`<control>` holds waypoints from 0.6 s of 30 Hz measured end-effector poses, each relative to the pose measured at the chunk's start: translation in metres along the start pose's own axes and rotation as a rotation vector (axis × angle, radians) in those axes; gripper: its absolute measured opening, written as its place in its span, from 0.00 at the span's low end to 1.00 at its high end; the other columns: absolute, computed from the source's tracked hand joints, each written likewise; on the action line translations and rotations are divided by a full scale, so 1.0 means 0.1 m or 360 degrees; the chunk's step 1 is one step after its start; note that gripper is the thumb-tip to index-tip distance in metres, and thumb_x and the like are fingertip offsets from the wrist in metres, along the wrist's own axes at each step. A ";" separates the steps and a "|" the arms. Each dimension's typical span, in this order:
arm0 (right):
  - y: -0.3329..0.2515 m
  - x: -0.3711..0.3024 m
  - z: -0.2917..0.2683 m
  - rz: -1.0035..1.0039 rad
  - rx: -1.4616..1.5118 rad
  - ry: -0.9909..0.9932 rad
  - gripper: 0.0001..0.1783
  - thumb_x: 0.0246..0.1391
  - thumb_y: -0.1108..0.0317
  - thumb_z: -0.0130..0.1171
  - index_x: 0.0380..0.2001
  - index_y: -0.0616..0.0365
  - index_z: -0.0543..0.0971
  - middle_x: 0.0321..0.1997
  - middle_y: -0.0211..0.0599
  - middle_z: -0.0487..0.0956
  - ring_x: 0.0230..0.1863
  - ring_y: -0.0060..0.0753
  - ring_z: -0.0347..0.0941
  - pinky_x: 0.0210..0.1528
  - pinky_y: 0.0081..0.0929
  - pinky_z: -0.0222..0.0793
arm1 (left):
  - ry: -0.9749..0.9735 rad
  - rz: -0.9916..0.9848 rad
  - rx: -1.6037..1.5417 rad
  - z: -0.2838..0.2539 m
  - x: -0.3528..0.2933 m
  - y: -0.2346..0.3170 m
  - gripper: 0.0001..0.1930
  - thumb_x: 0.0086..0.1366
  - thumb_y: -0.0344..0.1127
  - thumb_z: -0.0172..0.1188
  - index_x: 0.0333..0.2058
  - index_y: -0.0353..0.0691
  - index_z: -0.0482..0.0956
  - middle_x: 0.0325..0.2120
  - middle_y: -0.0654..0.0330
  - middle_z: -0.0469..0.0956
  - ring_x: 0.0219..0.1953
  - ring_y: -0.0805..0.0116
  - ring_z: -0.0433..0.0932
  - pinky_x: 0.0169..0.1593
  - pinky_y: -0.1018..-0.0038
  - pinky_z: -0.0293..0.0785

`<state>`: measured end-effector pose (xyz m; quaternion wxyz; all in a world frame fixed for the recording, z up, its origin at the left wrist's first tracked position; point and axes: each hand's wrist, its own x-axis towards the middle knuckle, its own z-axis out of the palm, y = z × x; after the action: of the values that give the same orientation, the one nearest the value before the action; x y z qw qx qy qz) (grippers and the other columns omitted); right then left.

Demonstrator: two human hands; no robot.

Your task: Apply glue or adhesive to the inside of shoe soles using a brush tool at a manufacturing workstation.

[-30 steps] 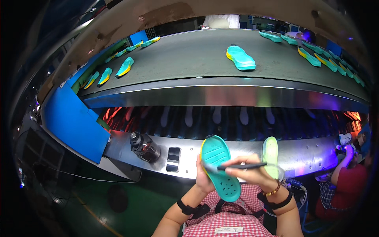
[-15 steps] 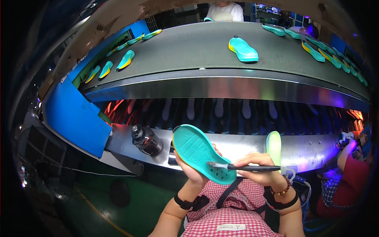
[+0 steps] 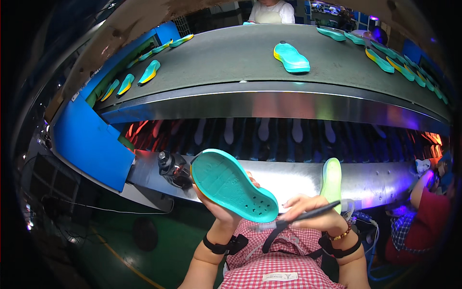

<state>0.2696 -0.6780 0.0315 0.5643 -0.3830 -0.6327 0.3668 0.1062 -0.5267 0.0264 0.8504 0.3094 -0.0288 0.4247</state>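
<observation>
My left hand (image 3: 217, 208) grips a turquoise shoe sole (image 3: 219, 180) from beneath. The sole is tilted, its hollow inner face toward me, with small dark holes at the end nearest my right hand. In my right hand (image 3: 310, 222) is a black-handled brush (image 3: 323, 209), its blurred tip pointing left. The brush tip is just below the holed end, apart from the sole. Behind my right hand, a pale lime-green sole-shaped piece (image 3: 331, 180) rests on the steel ledge (image 3: 288, 176).
A dark bottle (image 3: 174, 169) stands on the ledge at left. Beyond it runs a dark conveyor belt (image 3: 216, 60) carrying several turquoise-and-yellow soles (image 3: 292, 58). Under the belt, sole shapes show in a reddish glow. One person (image 3: 274, 12) is across the belt; another in red (image 3: 428, 221) sits right.
The brush has come off the sole's inner face and moved down, its handle now slanting. My left hand has shifted the sole slightly left. The view has shifted a little.
</observation>
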 end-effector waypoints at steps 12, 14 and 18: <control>-0.20 -0.05 0.08 0.0397 -0.0065 0.0213 0.11 0.45 0.76 0.60 0.36 0.63 0.78 0.32 0.37 0.79 0.32 0.22 0.74 0.37 0.20 0.71 | 0.0137 -0.0616 -0.0060 -0.12 -0.27 -0.21 0.29 0.62 0.51 0.38 0.55 0.33 0.58 0.48 0.47 0.68 0.49 0.53 0.69 0.52 0.56 0.65; -0.23 -0.08 0.01 0.0464 0.0132 0.0227 0.12 0.43 0.77 0.61 0.36 0.63 0.78 0.34 0.38 0.79 0.34 0.24 0.75 0.38 0.21 0.71 | 0.0067 -0.0652 -0.0112 -0.19 -0.28 -0.21 0.27 0.62 0.48 0.40 0.54 0.33 0.59 0.47 0.47 0.69 0.46 0.55 0.71 0.50 0.59 0.68; -0.27 0.04 0.00 0.0084 -0.0280 -0.0143 0.13 0.43 0.77 0.61 0.36 0.61 0.78 0.36 0.43 0.79 0.38 0.34 0.77 0.41 0.25 0.72 | -0.0053 -0.0892 0.0089 -0.20 -0.18 -0.16 0.26 0.62 0.45 0.43 0.53 0.33 0.60 0.45 0.48 0.70 0.44 0.58 0.73 0.48 0.64 0.70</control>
<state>0.2675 -0.6860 0.0581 0.4897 -0.4308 -0.6768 0.3415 0.1025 -0.5357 -0.0031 0.9252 0.3355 0.0556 0.1686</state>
